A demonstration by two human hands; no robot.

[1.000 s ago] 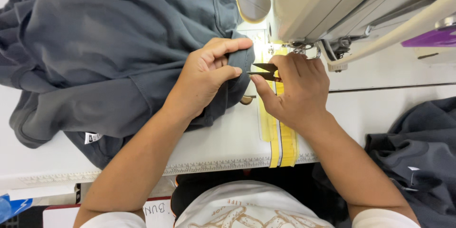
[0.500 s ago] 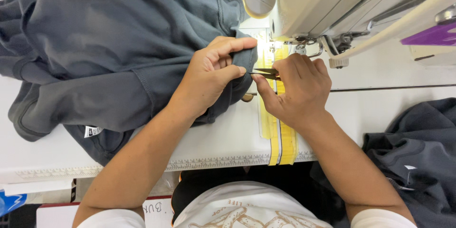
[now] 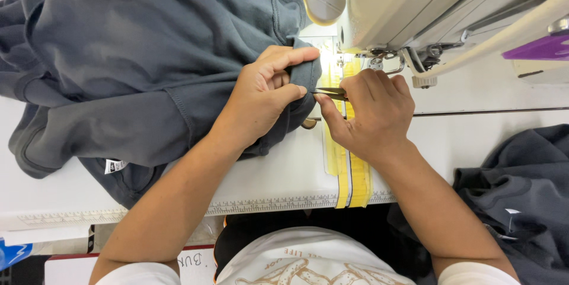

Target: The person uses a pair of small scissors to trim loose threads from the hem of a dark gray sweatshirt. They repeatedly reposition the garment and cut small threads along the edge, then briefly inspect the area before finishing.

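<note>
At the front edge of the sewing machine (image 3: 415, 6), on the white desk (image 3: 278, 178), the left hand (image 3: 264, 98) is closed in a pinch on a folded edge of the dark grey garment (image 3: 136, 65), thumb and forefinger pulling the cloth taut so its seam stands up toward the other hand. The right hand (image 3: 370, 113) is curled shut around a small thread snip (image 3: 331, 91), whose tip meets the pinched edge, apparently placed to reach a stray thread there. The bulk of the garment lies spread to the left, out of the way, with a white label (image 3: 114, 166) showing. Yellow tape strips (image 3: 349, 172) run down the desk under the right hand, likely as a seam guide. Another grey heap (image 3: 515, 196) sits at the right.
</note>
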